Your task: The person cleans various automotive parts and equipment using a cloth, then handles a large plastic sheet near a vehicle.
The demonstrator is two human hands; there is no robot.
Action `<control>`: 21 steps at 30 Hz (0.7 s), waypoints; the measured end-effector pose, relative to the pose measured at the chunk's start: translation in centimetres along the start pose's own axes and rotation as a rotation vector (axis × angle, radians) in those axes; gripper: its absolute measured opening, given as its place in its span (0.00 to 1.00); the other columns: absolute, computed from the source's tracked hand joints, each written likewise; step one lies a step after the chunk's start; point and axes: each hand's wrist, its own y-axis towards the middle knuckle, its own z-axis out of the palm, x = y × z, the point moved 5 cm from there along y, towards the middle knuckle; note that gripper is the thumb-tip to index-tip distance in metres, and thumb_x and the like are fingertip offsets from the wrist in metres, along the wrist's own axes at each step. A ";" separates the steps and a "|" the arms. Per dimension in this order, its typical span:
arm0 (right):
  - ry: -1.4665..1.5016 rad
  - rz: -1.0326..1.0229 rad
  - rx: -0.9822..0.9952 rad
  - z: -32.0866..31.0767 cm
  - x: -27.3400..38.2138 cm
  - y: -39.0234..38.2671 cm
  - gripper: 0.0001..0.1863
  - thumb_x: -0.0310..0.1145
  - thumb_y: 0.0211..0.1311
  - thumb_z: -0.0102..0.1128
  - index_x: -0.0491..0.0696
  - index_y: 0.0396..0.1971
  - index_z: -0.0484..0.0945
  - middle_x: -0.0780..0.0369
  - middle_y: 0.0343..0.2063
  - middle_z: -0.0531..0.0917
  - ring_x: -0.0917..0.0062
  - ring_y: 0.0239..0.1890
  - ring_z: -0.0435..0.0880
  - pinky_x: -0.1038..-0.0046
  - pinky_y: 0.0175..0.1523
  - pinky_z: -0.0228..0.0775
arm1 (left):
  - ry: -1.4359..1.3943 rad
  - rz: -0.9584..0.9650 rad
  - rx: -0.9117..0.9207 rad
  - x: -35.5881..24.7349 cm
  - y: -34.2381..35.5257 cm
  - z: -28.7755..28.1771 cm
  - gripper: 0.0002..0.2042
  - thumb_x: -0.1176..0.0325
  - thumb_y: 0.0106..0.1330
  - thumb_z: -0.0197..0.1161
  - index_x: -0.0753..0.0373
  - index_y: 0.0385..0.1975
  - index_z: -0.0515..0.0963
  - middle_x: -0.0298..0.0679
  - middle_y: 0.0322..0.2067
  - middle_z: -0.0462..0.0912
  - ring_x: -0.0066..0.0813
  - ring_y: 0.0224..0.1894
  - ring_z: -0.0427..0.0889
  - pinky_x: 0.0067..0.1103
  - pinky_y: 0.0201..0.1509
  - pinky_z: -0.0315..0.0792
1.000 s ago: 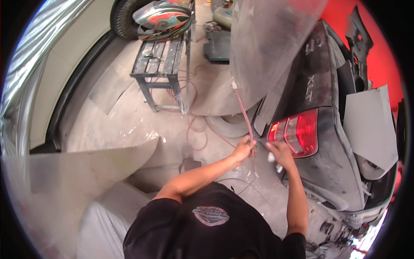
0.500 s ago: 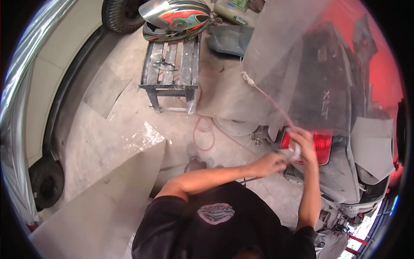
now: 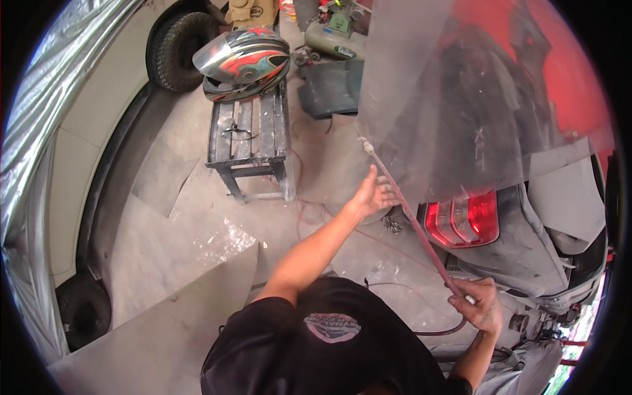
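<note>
My right hand (image 3: 479, 303) is closed around the lower end of a dusty red hose (image 3: 421, 234), near the pickup's rear. A small white fitting (image 3: 469, 299) pokes out by its thumb. The hose runs taut up and left to a pale knotted end (image 3: 365, 146), where a thin string continues. My left hand (image 3: 376, 194) is open beside the hose, thumb and fingers stretched out; whether it touches the hose I cannot tell. Right of the hose is a red and clear tail light (image 3: 463, 219) on the grey body panel (image 3: 526, 243).
A translucent plastic sheet (image 3: 401, 79) hangs over the vehicle. Ahead stands a slatted bench (image 3: 249, 135) bearing a colourful helmet (image 3: 247, 62). Beyond it sits a green air compressor (image 3: 337, 36). A beige vehicle (image 3: 85, 99) with a tyre (image 3: 181, 49) lines the left; a grey panel (image 3: 164, 309) lies lower left.
My hands were together by the tail light and have parted. The left hand moved up and left and opened; the right moved down with the hose. The view has shifted.
</note>
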 end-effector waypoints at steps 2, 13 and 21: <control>0.013 0.006 0.020 -0.2 -0.5 -0.9 0.16 0.27 0.45 0.68 0.37 0.37 0.81 0.53 0.18 0.78 0.68 0.17 0.80 0.71 0.27 0.68 | -0.062 0.070 -0.074 -0.7 0.7 -1.2 0.30 0.40 0.70 0.47 0.63 0.55 0.66 0.47 0.39 0.80 0.39 0.46 0.82 0.38 0.49 0.77; -0.272 0.200 -0.316 -4.6 -17.2 -8.2 0.11 0.30 0.45 0.67 0.44 0.31 0.83 0.55 0.26 0.83 0.58 0.29 0.81 0.64 0.35 0.71 | 0.135 0.249 -0.157 4.5 -11.1 5.2 0.04 0.67 0.71 0.55 0.54 0.35 0.67 0.29 0.25 0.68 0.26 0.30 0.71 0.30 0.40 0.70; -0.413 0.004 -0.158 9.3 -23.5 -5.0 0.09 0.31 0.44 0.64 0.46 0.28 0.80 0.56 0.28 0.82 0.58 0.36 0.82 0.58 0.41 0.74 | 0.161 0.115 -0.425 10.2 -13.5 -4.6 0.04 0.68 0.72 0.53 0.54 0.41 0.67 0.29 0.26 0.65 0.22 0.28 0.67 0.28 0.39 0.70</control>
